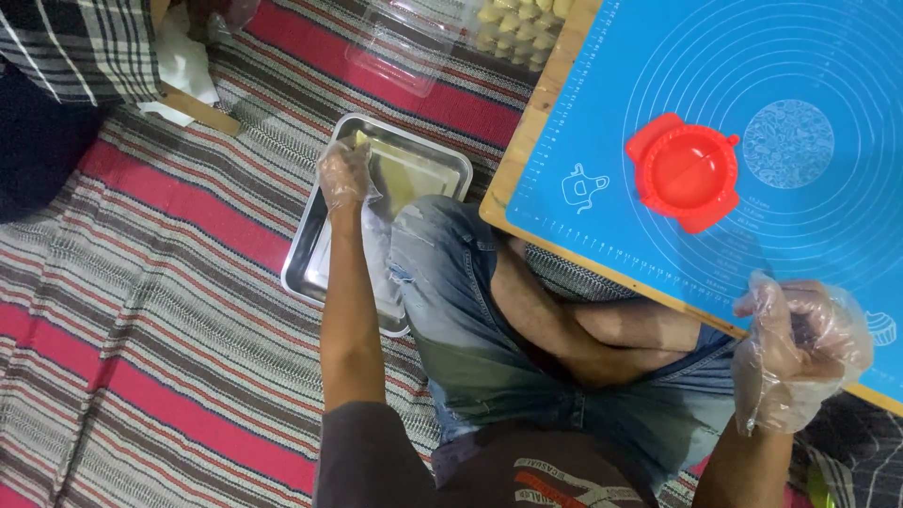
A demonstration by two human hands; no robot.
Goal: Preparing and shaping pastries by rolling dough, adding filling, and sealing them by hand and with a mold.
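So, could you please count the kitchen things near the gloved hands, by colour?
Red: 1, dumpling press
Blue: 1, baking mat
Silver: 1, metal tray
Clear: 1, plastic container
Total: 4

Blue mat (602,122) open left of red press (685,171); bent knee (442,254) crowds steel tray (414,155).

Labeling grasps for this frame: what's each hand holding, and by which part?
Left hand reaches into the metal tray, fingertips on a pale yellow piece; the grip itself cannot be told. Right hand holds nothing visible, curled above the blue mat.
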